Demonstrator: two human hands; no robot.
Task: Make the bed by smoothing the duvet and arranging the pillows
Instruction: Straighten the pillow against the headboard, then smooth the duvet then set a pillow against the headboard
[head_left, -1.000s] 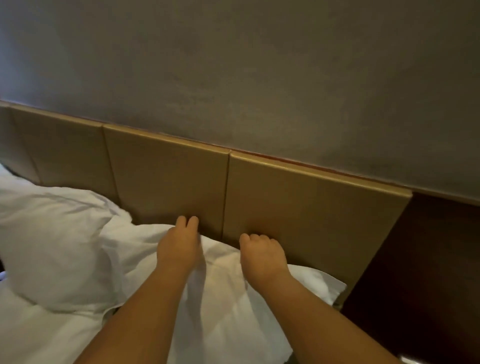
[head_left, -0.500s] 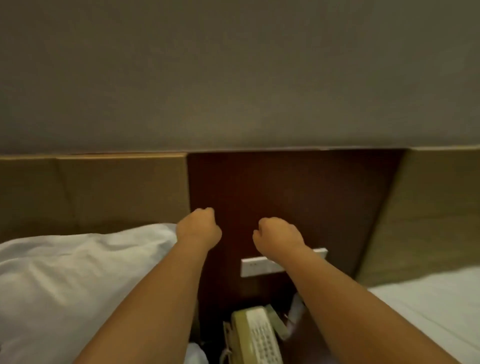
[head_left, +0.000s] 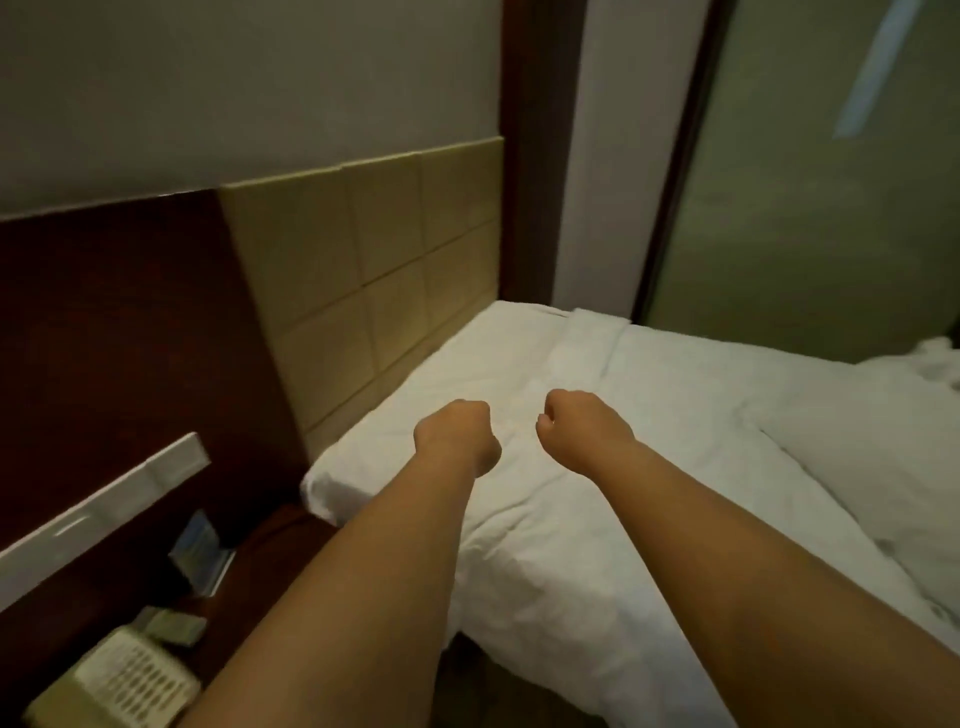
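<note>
A second bed with a white sheet (head_left: 545, 545) lies ahead and to the right, its head end bare against a tan padded headboard (head_left: 384, 280). A white duvet (head_left: 727, 384) is folded back across the bed. A white pillow (head_left: 872, 457) lies at the right edge on top of it. My left hand (head_left: 457, 434) and my right hand (head_left: 582, 428) hover side by side above the head end of the sheet. Both are curled into loose fists with nothing in them.
A dark wooden panel (head_left: 114, 322) with a white switch strip (head_left: 104, 512) fills the left. Below it a nightstand holds a beige telephone (head_left: 124, 675) and a small card (head_left: 200, 551). A frosted glass partition (head_left: 831, 197) stands behind the bed.
My view has swung right from the first bed's pillow, past the nightstand, to the second bed. Both hands let go of the pillow and stay curled in the air.
</note>
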